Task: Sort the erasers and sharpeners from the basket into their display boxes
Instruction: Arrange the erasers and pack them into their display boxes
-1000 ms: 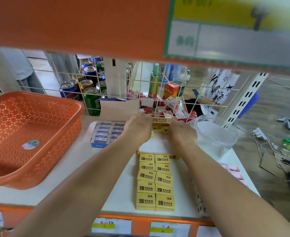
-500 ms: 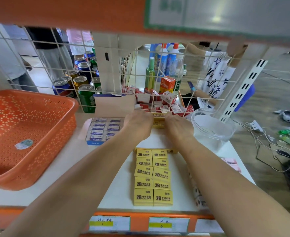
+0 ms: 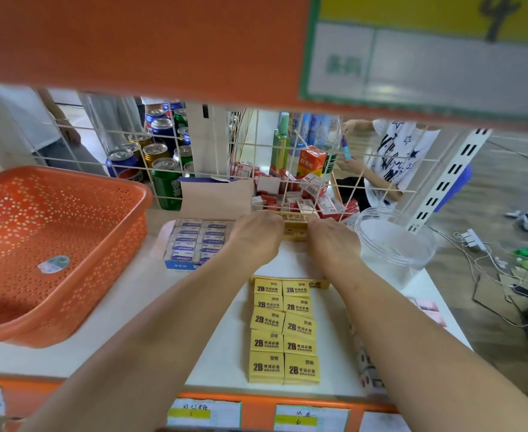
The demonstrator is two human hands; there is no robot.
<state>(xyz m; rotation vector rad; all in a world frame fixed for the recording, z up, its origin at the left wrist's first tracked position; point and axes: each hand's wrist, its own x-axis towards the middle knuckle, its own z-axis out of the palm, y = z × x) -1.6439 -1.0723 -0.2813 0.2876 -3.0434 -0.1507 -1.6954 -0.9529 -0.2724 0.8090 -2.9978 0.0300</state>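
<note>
White shelf (image 3: 125, 307) with the orange basket (image 3: 69, 179) sitting on the left. Two columns of yellow 2B erasers (image 3: 284, 332) run down the middle. Right behind those, left hand (image 3: 256, 235) and right hand (image 3: 331, 241) squeeze a small eraser stack (image 3: 295, 227) between them, fingers curled round it.

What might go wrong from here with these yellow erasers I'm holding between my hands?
The stack of yellow 2B erasers looks squeezed only between your left hand and right hand; middle pieces might slip out. Your forearms pass over the two rows of yellow erasers lying on the white shelf, so pulling back may scatter them.
</note>
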